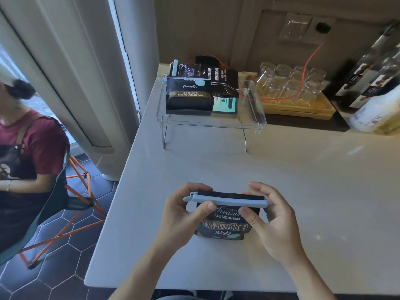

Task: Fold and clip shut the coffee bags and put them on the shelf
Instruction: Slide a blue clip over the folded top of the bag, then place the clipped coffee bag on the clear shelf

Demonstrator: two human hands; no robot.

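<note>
Left hand: our left hand (184,215) grips the left end of the clip, thumb pressed on the front of the bag just under the bar and fingers curled behind.
Right hand: our right hand (270,221) pinches the right end of the same clip, thumb in front, fingers over the top.
Clip: a pale blue bar clip (227,200) lies level across the folded top of the bag; whether it is fully latched we cannot tell.
Bag in hand: the black coffee bag (225,226) stands upright on the white counter (303,180), near the front edge, between both our hands.
Shelf: a clear acrylic shelf (253,124) stands farther back on the counter, well apart from the bag we hold.
Bags on shelf: two black coffee bags (188,96) lie side by side on the shelf; the left one carries a pale clip across its top.
Beyond the shelf: upturned glasses (290,85) sit in a yellow tray to the right.
Left edge: a seated person in a red shirt (43,146).
</note>
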